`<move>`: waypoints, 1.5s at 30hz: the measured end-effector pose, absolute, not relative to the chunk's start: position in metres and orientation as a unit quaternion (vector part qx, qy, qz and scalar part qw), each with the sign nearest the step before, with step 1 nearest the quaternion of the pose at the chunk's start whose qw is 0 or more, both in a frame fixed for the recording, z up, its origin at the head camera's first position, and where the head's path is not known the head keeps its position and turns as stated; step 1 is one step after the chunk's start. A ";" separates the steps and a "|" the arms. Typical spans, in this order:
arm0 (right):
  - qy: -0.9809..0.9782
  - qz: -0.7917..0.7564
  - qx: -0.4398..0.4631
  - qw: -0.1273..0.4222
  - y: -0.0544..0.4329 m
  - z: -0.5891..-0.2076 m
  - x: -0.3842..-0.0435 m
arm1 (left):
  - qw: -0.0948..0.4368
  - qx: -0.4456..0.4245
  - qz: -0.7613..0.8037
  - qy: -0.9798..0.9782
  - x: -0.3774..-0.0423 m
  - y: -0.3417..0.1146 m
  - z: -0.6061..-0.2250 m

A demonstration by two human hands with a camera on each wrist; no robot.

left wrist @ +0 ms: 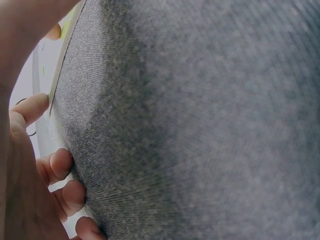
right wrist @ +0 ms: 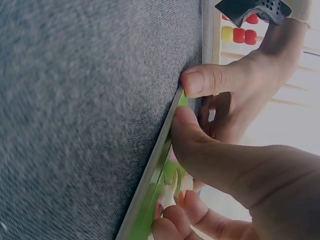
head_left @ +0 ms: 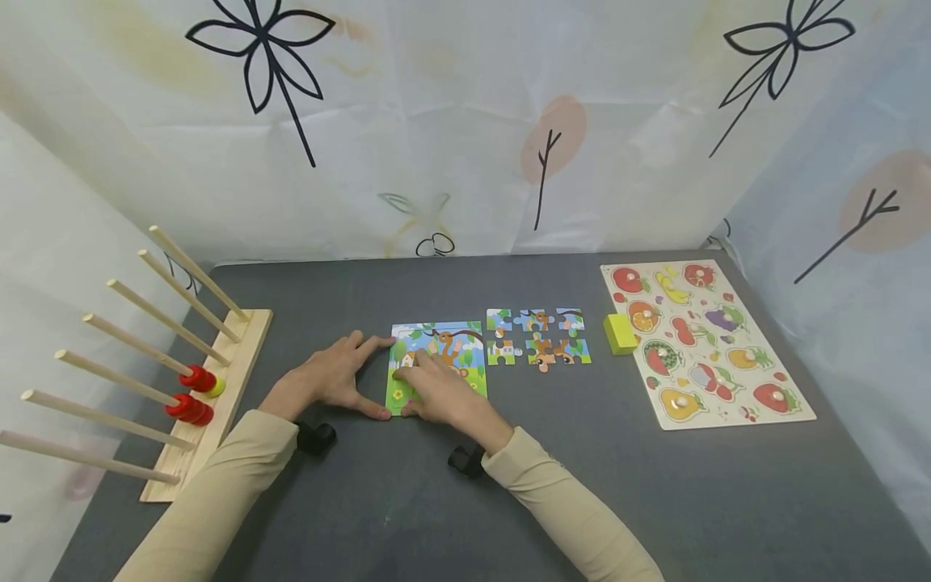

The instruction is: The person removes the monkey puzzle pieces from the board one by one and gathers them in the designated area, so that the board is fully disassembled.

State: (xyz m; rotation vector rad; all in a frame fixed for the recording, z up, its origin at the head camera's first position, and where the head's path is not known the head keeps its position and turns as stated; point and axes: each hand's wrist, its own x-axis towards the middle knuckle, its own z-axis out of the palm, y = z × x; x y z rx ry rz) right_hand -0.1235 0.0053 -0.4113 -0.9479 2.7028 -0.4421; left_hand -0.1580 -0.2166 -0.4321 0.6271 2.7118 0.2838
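A jigsaw puzzle board (head_left: 475, 386) with a bright cartoon animal picture lies flat on the dark table. At its left side is my left hand (head_left: 336, 377), thumb and index finger spread apart and touching the two left corners. My right hand (head_left: 445, 394) rests over the board's lower middle, fingers on the picture, thumb (right wrist: 190, 132) at the front edge. The palm and fingers hide part of the picture; whether a loose piece lies beneath them is unclear. Close to the board's right side, several puzzle pieces (head_left: 540, 351) lie in two rows.
On the left stands a wooden peg rack (head_left: 250, 331) with tall pegs and red and yellow beads (head_left: 191, 409). To the right lie a yellow-green block (head_left: 620, 334) and a fruit puzzle board (head_left: 709, 380). A patterned cloth (head_left: 451, 121) hangs behind the table.
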 end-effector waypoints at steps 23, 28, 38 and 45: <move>0.943 -0.117 -0.301 0.084 -0.001 -0.409 -0.113 | 0.177 0.220 0.095 0.955 -0.159 -0.215 -0.431; 0.943 -0.121 -0.302 0.074 -0.001 -0.409 -0.112 | 0.173 0.221 0.094 0.955 -0.159 -0.215 -0.430; 0.946 -0.102 -0.302 0.051 -0.001 -0.410 -0.108 | 0.175 0.220 0.093 0.955 -0.157 -0.213 -0.426; 0.942 -0.083 -0.318 0.067 -0.002 -0.409 -0.108 | 0.175 0.220 0.099 0.955 -0.157 -0.214 -0.427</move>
